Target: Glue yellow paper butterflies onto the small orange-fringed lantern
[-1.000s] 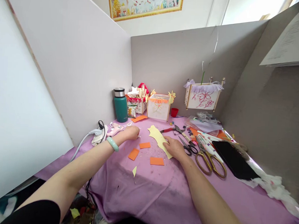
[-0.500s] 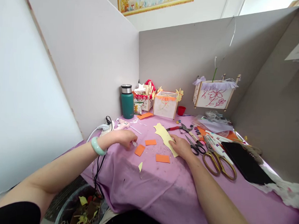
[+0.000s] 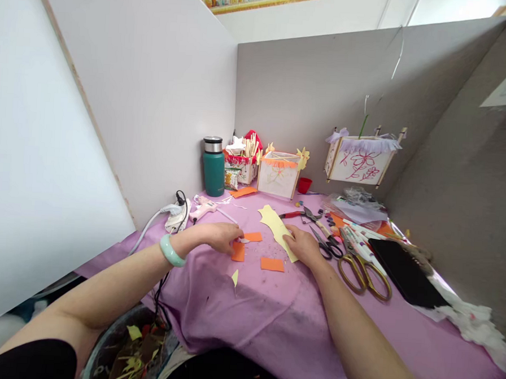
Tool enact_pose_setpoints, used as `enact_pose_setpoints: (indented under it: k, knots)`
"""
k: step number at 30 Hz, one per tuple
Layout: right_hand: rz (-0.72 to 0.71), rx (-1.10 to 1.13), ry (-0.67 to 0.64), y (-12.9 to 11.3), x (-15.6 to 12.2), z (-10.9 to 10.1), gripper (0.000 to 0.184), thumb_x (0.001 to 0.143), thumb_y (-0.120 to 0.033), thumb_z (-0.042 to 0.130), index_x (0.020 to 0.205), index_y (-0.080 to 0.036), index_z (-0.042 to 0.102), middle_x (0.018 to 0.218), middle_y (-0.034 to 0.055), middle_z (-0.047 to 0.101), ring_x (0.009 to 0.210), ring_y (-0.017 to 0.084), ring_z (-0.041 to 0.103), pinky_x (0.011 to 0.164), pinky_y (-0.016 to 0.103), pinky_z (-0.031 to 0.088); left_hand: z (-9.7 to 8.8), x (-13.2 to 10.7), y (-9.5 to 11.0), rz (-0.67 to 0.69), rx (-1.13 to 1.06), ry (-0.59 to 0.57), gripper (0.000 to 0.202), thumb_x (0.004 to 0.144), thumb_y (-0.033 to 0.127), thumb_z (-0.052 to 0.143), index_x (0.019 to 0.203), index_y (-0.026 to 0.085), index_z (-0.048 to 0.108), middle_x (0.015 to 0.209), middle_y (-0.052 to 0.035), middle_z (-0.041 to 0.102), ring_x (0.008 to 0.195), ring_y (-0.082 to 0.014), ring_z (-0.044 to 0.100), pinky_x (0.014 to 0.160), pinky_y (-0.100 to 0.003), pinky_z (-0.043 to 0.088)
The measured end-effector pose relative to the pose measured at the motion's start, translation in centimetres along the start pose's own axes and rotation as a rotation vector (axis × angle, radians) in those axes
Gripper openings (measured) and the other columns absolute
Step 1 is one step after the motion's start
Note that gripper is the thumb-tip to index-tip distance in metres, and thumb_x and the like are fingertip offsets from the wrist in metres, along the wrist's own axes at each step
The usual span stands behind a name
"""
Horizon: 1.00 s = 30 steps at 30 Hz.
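Observation:
My left hand [image 3: 221, 236], a pale green bangle [image 3: 170, 251] on its wrist, is curled over a small white scrap beside an orange paper rectangle [image 3: 238, 251]; its fingers are pinched together. Two more orange rectangles lie close by, one just past it [image 3: 253, 236] and one nearer me [image 3: 272, 264]. My right hand [image 3: 303, 245] lies flat, fingers spread, pressing down a long yellow paper cutout [image 3: 276, 228] on the purple cloth [image 3: 251, 308].
Gold-handled scissors [image 3: 365, 273], black scissors [image 3: 324, 244], red pliers [image 3: 302, 215] and markers [image 3: 356, 234] lie right of my right hand. A black tablet [image 3: 405, 271], glue gun [image 3: 203, 208], teal flask [image 3: 213, 167], paper lanterns [image 3: 279, 174] and a scrap bin [image 3: 130, 350] surround the work area.
My left hand has drawn back from near the glue gun toward the orange pieces, closing on a small white scrap. My right hand stays on the yellow cutout. The camera has shifted.

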State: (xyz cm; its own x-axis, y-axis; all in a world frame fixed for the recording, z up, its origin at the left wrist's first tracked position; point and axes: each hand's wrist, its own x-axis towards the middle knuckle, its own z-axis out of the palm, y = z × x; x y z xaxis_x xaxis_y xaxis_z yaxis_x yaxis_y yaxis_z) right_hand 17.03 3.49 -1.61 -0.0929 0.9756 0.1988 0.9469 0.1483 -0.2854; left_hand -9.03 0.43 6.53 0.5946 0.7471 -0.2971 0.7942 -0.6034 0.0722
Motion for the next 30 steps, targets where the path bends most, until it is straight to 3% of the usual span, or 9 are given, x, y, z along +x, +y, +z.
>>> enact_pose_setpoints:
  k: [3, 6, 8, 11, 14, 18, 23, 26, 30]
  knots:
    - [0.002, -0.004, 0.000, -0.1, 0.0, -0.1, 0.043, 0.084, -0.035, 0.041, 0.125, -0.028, 0.053, 0.100, 0.0049, 0.069, 0.092, 0.023, 0.062, 0.069, 0.028, 0.040, -0.2, 0.3, 0.4, 0.009, -0.037, -0.057, 0.070, 0.065, 0.049, 0.062, 0.127, 0.019, 0.046, 0.118, -0.0098, 0.053, 0.093, -0.0212, 0.056, 0.078, -0.027, 0.044]
    - [0.011, -0.012, -0.006, -0.1, 0.0, -0.1, 0.043, 0.084, -0.035, 0.041, 0.125, -0.028, 0.053, 0.099, 0.0054, 0.069, 0.091, 0.024, 0.062, 0.069, 0.028, 0.040, 0.1, 0.8, 0.7, -0.028, -0.035, -0.046, 0.083, 0.056, 0.048, 0.069, 0.130, 0.025, 0.042, 0.120, -0.0089, 0.050, 0.093, -0.0220, 0.056, 0.076, -0.029, 0.045]
    - [0.002, -0.011, 0.003, -0.1, -0.1, -0.1, 0.043, 0.084, -0.035, 0.041, 0.125, -0.027, 0.052, 0.101, 0.0055, 0.069, 0.091, 0.024, 0.062, 0.069, 0.029, 0.041, 0.5, 1.1, 0.8, 0.016, -0.037, -0.044, 0.066, 0.058, 0.039, 0.068, 0.120, 0.025, 0.051, 0.113, -0.0067, 0.053, 0.087, -0.0199, 0.056, 0.072, -0.028, 0.045]
    - [-0.002, -0.010, 0.003, -0.2, -0.1, -0.2, 0.043, 0.085, -0.035, 0.041, 0.125, -0.027, 0.052, 0.102, 0.0055, 0.068, 0.092, 0.024, 0.062, 0.070, 0.029, 0.041, 0.8, 1.3, 1.0, 0.087, -0.087, -0.070, 0.027, 0.064, 0.025, 0.061, 0.091, 0.020, 0.063, 0.092, -0.0031, 0.061, 0.076, -0.0157, 0.057, 0.065, -0.024, 0.043]
    - [0.012, -0.006, -0.013, -0.2, -0.1, -0.2, 0.043, 0.084, -0.035, 0.041, 0.126, -0.028, 0.052, 0.103, 0.0049, 0.068, 0.092, 0.023, 0.062, 0.071, 0.028, 0.041, 0.6, 1.9, 1.1, 0.062, -0.145, -0.011, 0.013, 0.067, 0.022, 0.056, 0.077, 0.018, 0.063, 0.072, -0.0006, 0.062, 0.063, -0.0127, 0.055, 0.057, -0.021, 0.040]
    - [0.024, 0.003, -0.021, -0.2, 0.0, -0.2, 0.043, 0.084, -0.035, 0.042, 0.125, -0.029, 0.052, 0.100, 0.0044, 0.068, 0.091, 0.023, 0.062, 0.069, 0.028, 0.041, -0.4, 4.4, 1.7, -0.054, -0.236, 0.161, 0.019, 0.071, 0.025, 0.053, 0.085, 0.018, 0.064, 0.070, -0.0004, 0.063, 0.058, -0.0117, 0.057, 0.053, -0.020, 0.040]
    - [0.004, 0.016, -0.004, -0.2, -0.1, -0.2, 0.043, 0.084, -0.033, 0.041, 0.125, -0.028, 0.051, 0.103, 0.0052, 0.068, 0.093, 0.022, 0.062, 0.071, 0.028, 0.041, -0.9, 7.0, 3.4, -0.165, 0.028, 0.091, 0.016, 0.068, 0.023, 0.060, 0.081, 0.015, 0.066, 0.082, -0.0083, 0.067, 0.077, -0.0210, 0.062, 0.065, -0.026, 0.045]
    - [-0.004, 0.012, -0.006, -0.2, -0.3, -0.3, 0.043, 0.085, -0.032, 0.041, 0.126, -0.028, 0.051, 0.104, 0.0056, 0.068, 0.094, 0.022, 0.062, 0.072, 0.028, 0.041, -0.5, 6.7, 4.2, -0.179, 0.131, 0.069, 0.024, 0.073, 0.022, 0.054, 0.093, 0.013, 0.065, 0.095, -0.0133, 0.066, 0.087, -0.0260, 0.062, 0.068, -0.030, 0.046]
    - [-0.008, 0.015, -0.004, -0.2, -0.3, -0.4, 0.042, 0.084, -0.032, 0.041, 0.125, -0.028, 0.052, 0.105, 0.0057, 0.067, 0.094, 0.023, 0.062, 0.073, 0.028, 0.042, -0.1, 6.1, 3.9, -0.209, 0.063, 0.077, 0.041, 0.073, 0.021, 0.053, 0.112, 0.012, 0.057, 0.099, -0.0130, 0.066, 0.087, -0.0243, 0.062, 0.068, -0.028, 0.046]
